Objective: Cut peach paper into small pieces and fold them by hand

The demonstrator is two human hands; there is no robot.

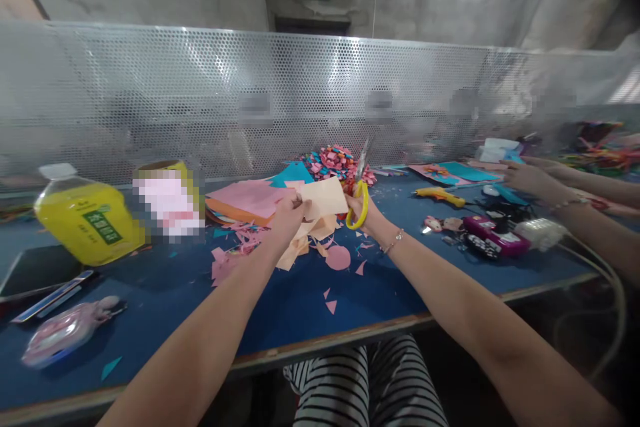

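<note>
Between the fingers of my left hand (291, 210) is a cream piece of paper (325, 199), held up above the table. My right hand (364, 208) grips yellow-handled scissors (361, 197), whose blades point up and away, beside the paper's right edge. Under my hands lie cream paper pieces (300, 245), a round pink paper piece (338, 257) and pink scraps (230, 265). Behind my left hand rests a stack of coloured paper sheets (245, 197), pink on top. A heap of small pink and blue cut pieces (334, 163) sits behind the held paper.
Left on the blue table (300, 327) stand a yellow bottle (87, 217) and a roll with a blurred label (173, 203). A pink tape dispenser (73, 333) lies nearer. To the right are a yellow glue gun (439, 196), a purple box (493, 237) and another person's hands (530, 180).
</note>
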